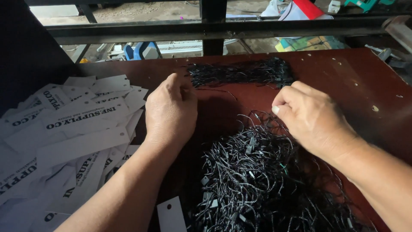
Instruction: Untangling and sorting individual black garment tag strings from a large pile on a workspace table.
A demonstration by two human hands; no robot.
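Nearest the camera: a loose white tag (171, 215) with a punched hole lies at the bottom edge, beside a tangled heap of black cords (262, 180) with small plastic fasteners.
Worktop: dark reddish-brown worktop (352, 73), scuffed and speckled, with a metal rail beyond its far edge.
Tag pile: a spread of white printed card tags (73, 129) covers the left side, well apart from the right hand.
Neat bundle: a straighter bundle of black cords (240, 73) lies across the far middle of the worktop.
Left hand: the left hand (171, 109) rests knuckles up, its fingertips touching the near end of the bundle; the grip is curled, and whether it pinches a cord cannot be told.
Right hand: the right hand (309, 116) sits at the upper edge of the heap, thumb and forefinger pinched closed, seemingly on a single thin strand.
Step in hand: by the look of it, one cord is being separated from the mass.
Next move calls for: probably a light, steady pull so neighbouring loops do not drag along.
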